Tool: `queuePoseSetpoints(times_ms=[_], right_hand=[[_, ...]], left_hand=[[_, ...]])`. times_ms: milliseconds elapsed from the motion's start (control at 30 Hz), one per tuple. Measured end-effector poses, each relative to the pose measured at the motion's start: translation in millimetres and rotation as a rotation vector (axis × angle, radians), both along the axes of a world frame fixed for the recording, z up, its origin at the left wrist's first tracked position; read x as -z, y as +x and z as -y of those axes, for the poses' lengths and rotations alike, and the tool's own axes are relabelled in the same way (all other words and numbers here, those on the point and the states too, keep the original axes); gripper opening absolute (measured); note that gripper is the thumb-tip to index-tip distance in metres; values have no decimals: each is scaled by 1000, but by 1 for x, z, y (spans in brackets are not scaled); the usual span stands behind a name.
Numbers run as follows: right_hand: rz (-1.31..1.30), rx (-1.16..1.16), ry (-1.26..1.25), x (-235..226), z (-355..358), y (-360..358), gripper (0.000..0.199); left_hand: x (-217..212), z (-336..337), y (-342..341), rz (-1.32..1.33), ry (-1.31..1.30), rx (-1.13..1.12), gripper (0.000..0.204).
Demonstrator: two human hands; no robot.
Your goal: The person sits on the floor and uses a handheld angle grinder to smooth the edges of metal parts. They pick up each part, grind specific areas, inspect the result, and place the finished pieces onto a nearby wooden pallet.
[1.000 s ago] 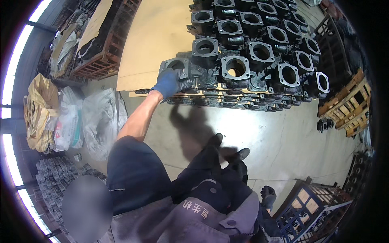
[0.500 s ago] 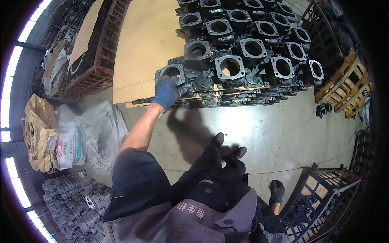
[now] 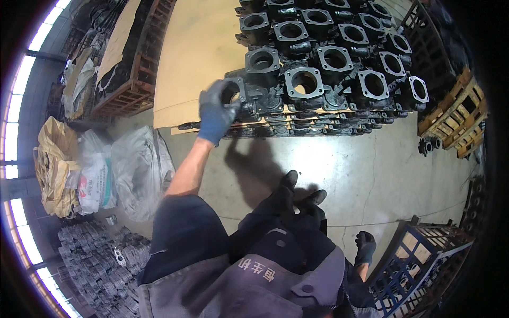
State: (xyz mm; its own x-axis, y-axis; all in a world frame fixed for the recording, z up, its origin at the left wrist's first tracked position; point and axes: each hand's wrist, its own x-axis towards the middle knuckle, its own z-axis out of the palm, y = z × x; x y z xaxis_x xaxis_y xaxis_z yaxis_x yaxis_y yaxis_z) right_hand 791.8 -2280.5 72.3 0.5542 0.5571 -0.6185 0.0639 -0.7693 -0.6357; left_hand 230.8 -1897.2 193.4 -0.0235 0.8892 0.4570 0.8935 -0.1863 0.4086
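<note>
My left hand (image 3: 216,114), in a blue-grey glove, grips the square flange of a dark metal casting (image 3: 242,95) with a round bore. That casting stands at the near left corner of a stack of similar parts. Behind it is another casting (image 3: 262,61), and to its right one with a bright machined face (image 3: 304,84). My right hand (image 3: 365,248), in a dark glove, hangs low at my right side, away from the stack. Its fingers are loosely bent and apart, with nothing in them.
Tan sheet (image 3: 193,58) lies beneath the castings. Sacks (image 3: 140,175) stand at left, above a heap of grey castings (image 3: 95,259). Right are a wooden pallet (image 3: 456,114) and a blue metal cage (image 3: 413,259). A rusty crate (image 3: 135,79) stands at far left.
My left hand has shifted around the flange, its fingers now higher along the left side. The view has moved slightly. My right hand still hangs at my side.
</note>
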Motion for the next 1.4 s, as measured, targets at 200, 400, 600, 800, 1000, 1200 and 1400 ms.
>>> queuePoseSetpoints(times_ms=[200, 400, 600, 800, 1000, 1200, 1400], right_hand=[[-78, 86, -8, 27, 66, 15, 23], [-82, -15, -34, 41, 53, 4, 20], [-200, -32, 81, 36, -53, -27, 22], [-614, -189, 297, 22, -185, -209, 36], [-1168, 179, 204, 29, -291, -397, 68], [-1374, 386, 327, -4, -355, -477, 65], [-994, 140, 549, -35, -375, -501, 61]], left_hand=[[90, 53, -32, 483, -111, -545, 43], [96, 58, -18, 7, -103, -444, 62], [70, 20, -98, 873, -140, -241, 46], [68, -20, -99, 1057, -496, 81, 55], [39, -35, -73, 897, -619, 217, 47], [46, -39, -77, 960, -581, 191, 37], [47, -51, -78, 938, -467, 268, 43]])
